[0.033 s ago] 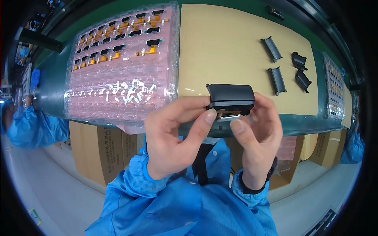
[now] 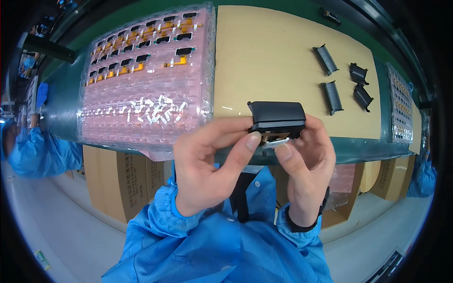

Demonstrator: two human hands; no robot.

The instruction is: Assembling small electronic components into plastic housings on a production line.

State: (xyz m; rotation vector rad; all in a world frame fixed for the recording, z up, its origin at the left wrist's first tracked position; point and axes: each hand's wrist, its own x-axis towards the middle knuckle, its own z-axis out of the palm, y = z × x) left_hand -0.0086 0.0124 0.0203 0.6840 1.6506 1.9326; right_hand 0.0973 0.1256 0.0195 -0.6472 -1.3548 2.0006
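A black plastic housing (image 2: pixel 277 114) is held up over the table's near edge, gripped from both sides. My left hand (image 2: pixel 212 165) has its fingers behind the left end and its thumb at the lower opening. My right hand (image 2: pixel 309 162) curls around the right end, its thumb against a small silver-edged piece (image 2: pixel 275 143) sticking out at the bottom. Between that piece and the housing shows a brownish strip. The piece's exact kind and the fingertips behind the housing are hidden.
A tan board (image 2: pixel 283 42) bears several black plastic parts (image 2: pixel 332 97) at its right. To the left, a clear tray (image 2: pixel 141 87) over pink sheeting holds small black screens with orange flex cables and white scraps. Cardboard boxes (image 2: pixel 106 181) stand below the table; a blue-sleeved person (image 2: pixel 40 153) is at left.
The silver-edged piece under the housing has tilted slightly, its right end higher. My right hand has shifted very little; the housing is nearly still.
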